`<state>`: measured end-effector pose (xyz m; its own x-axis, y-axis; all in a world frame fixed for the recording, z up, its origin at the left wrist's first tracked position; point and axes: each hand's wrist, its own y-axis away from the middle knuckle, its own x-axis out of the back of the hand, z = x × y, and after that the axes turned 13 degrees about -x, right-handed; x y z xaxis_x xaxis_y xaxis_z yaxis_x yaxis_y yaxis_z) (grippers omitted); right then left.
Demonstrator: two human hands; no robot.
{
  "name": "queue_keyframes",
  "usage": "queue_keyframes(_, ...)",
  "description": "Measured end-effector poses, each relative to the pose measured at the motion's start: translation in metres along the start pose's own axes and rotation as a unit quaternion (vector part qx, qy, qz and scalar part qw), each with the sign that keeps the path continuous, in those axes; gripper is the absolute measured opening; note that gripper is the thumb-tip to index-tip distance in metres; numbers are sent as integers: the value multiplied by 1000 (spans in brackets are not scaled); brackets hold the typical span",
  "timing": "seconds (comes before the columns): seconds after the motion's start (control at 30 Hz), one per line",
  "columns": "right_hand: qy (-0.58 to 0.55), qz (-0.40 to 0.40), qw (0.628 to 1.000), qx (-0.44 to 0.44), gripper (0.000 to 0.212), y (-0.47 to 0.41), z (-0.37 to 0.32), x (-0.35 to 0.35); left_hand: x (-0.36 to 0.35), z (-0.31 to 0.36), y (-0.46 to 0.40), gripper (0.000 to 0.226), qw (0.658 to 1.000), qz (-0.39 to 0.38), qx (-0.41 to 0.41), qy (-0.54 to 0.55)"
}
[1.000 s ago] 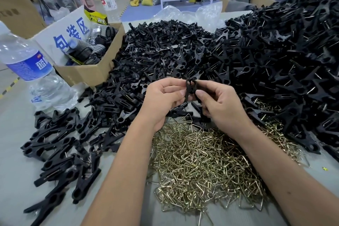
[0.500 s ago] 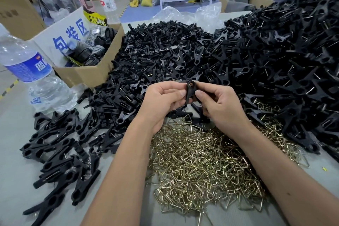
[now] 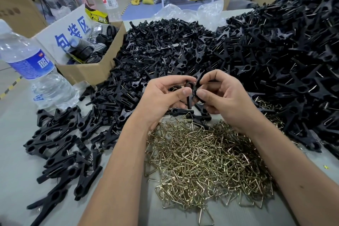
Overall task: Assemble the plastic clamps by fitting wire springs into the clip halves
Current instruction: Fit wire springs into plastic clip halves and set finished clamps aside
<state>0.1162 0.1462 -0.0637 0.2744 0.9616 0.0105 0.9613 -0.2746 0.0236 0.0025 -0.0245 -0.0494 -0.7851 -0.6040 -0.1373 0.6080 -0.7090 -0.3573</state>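
Note:
My left hand [image 3: 163, 95] and my right hand [image 3: 223, 97] meet above the table and together pinch a black plastic clamp [image 3: 190, 91], held upright between thumbs and fingertips. Whether a wire spring sits in it is hidden by my fingers. Below my hands lies a heap of brass-coloured wire springs [image 3: 207, 161]. A large pile of loose black clip halves [image 3: 165, 49] spreads behind my hands. Black clamps [image 3: 60, 148] lie scattered on the left, and another tall heap of clamps [image 3: 293, 57] rises at the right.
A clear water bottle [image 3: 31, 68] stands at the left edge. An open cardboard box [image 3: 88, 71] with dark parts sits behind it, with a second bottle [image 3: 109, 2] beyond. Clear plastic bags [image 3: 183, 11] lie at the table's far side. Bare grey table [image 3: 16, 170] shows front left.
Both hands have turned the clamp and shifted their grip: my thumbs now sit lower on it and my fingers arch over its top. The piles have not moved.

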Motion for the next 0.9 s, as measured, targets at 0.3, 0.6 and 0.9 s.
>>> queue_keyframes(0.3, 48, -4, 999, 23, 4, 1, 3, -3, 11, -1, 1, 31, 1000, 10, 25, 13)
queue_keyframes(0.6, 437, 48, 898, 20, 26, 6, 1, -14, 28, -3, 3, 25, 996, 81, -29, 21)
queue_keyframes(0.9, 423, 7, 906, 2, 13, 6, -3, -14, 29, -6, 3, 25, 995, 80, -49, 26)
